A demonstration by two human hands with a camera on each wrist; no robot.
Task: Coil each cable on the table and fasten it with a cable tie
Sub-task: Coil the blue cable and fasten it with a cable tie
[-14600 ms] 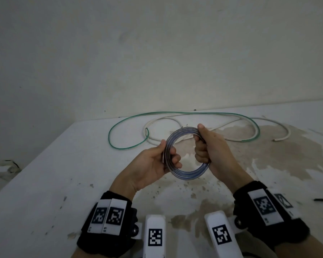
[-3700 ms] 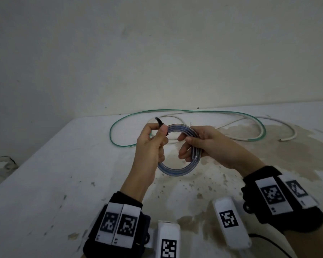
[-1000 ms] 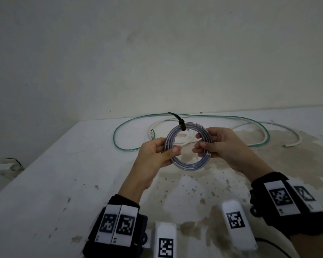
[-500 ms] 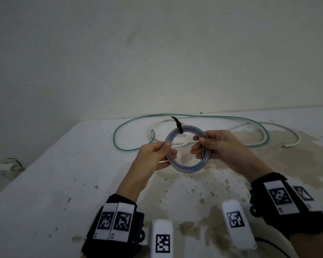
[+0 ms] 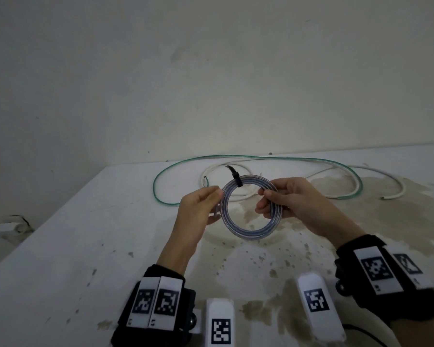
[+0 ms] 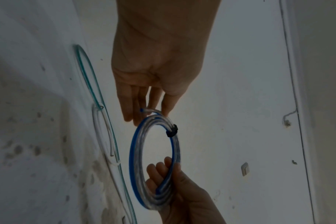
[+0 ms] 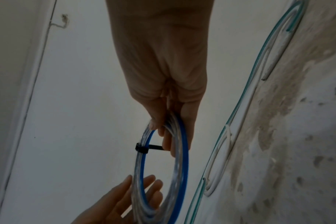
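A clear and blue cable coil [image 5: 251, 234] hangs in the air above the table, bound at its top by a black cable tie [image 5: 236, 181] whose tail sticks up. My right hand [image 5: 268, 204] grips the coil's right side, thumb in front and fingers through the ring. At the coil's left side is my left hand [image 5: 217, 204], its fingers straight, with the thumb on one side of the coil [image 7: 184, 159] and the fingers on the other. The left wrist view shows a loose cable end [image 6: 147, 110] at those fingertips. A green cable [image 5: 158, 194] and a white cable [image 5: 396, 191] lie uncoiled behind.
The white table [image 5: 60, 246] is stained brown in its middle and right part. A pale wall rises right behind the two loose cables. Two white marker blocks [image 5: 219, 324] sit at the near edge below my wrists.
The left hand's fingers have straightened off the coil's left side, where they gripped it before. The coil has tilted slightly and the tie has shifted a little left. The right hand keeps its hold.
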